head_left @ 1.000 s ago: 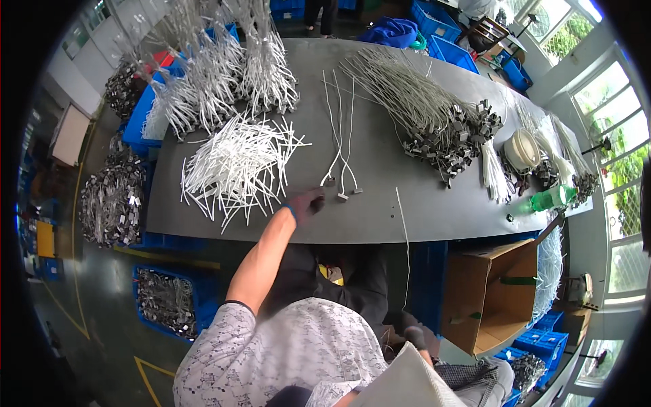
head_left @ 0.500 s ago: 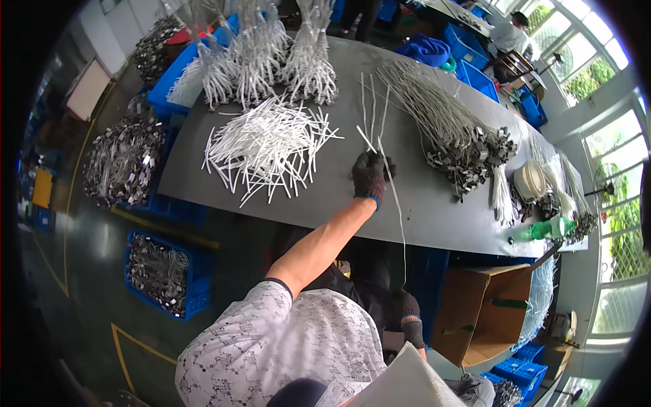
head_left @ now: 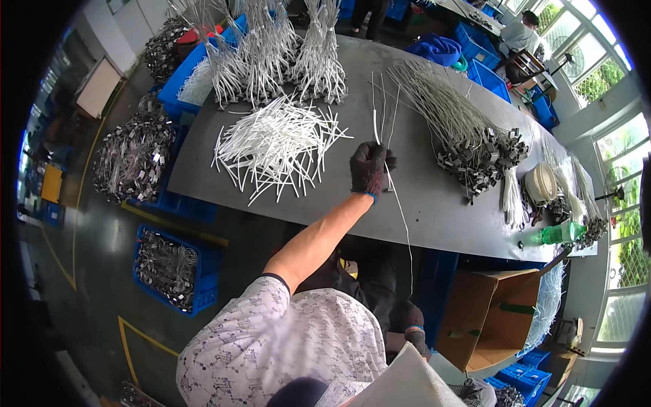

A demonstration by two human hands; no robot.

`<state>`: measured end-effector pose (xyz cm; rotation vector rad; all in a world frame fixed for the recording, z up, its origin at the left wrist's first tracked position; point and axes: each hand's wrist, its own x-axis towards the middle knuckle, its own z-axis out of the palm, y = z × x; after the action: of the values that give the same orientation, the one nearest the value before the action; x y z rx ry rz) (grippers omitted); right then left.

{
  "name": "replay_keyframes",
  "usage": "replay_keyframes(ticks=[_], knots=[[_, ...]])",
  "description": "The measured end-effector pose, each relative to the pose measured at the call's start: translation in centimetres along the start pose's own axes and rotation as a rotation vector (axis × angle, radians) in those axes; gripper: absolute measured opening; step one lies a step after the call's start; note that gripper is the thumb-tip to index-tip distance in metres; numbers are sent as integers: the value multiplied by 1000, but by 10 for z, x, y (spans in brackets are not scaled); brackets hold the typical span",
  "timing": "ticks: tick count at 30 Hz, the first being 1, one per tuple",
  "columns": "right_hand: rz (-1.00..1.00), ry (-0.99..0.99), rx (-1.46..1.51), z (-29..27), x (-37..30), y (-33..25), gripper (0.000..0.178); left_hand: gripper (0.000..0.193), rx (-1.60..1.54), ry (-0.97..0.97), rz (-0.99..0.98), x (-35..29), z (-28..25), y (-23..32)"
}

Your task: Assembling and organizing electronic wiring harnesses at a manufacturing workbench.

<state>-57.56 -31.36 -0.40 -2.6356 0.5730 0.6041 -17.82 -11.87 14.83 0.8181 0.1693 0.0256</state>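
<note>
Above the table's near side, my left hand (head_left: 371, 167), in a dark knitted glove, is closed on a short white sleeve tube (head_left: 376, 126) and thin pale wires (head_left: 384, 108). The tube stands up from the fist, and the wire tips fan out beyond it. One long wire (head_left: 405, 227) runs from below this fist, over the table edge, down to my right hand (head_left: 408, 317). That gloved hand is low by my lap, curled at the wire's lower end; its fingertips are hidden. Left of the left hand lies a loose pile of white tubes (head_left: 278, 146).
A bundle of wires with dark connectors (head_left: 481, 159) lies to the right, near a white tape roll (head_left: 540, 183) and green bottle (head_left: 563, 233). Tied wire bundles (head_left: 319, 57) stand at the back left. A cardboard box (head_left: 468, 319) sits below the table's right side. A person (head_left: 521, 35) sits far right.
The white tube at my left fist has swung from leaning left to nearly upright beside the wires. My right hand stays low, at the wire's lower end. The whole view has shifted slightly.
</note>
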Motion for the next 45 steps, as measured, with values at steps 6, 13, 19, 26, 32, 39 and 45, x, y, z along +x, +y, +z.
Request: replay_keyframes(ticks=[6, 13, 19, 26, 32, 39, 45], knots=[[-77, 5, -87, -11, -13, -15, 28, 10, -36, 76, -32, -8, 3, -10], [-45, 84, -44, -22, -19, -29, 24, 11, -86, 145, 21, -14, 8, -15], [-51, 89, -37, -20, -25, -23, 25, 14, -154, 216, 7, -20, 16, -7], [-64, 186, -12, -14, -33, -20, 24, 12, -158, 163, 21, -23, 23, -20], [-18, 133, -75, -10, -23, -12, 29, 9, 504, -496, -398, -44, 10, -53], [-220, 160, 729, -53, -2, -36, 23, 22, 495, -555, -371, -56, 12, -62], [-493, 631, 655, -145, 72, -118, 27, 37, 717, -870, -356, -102, 8, -50]])
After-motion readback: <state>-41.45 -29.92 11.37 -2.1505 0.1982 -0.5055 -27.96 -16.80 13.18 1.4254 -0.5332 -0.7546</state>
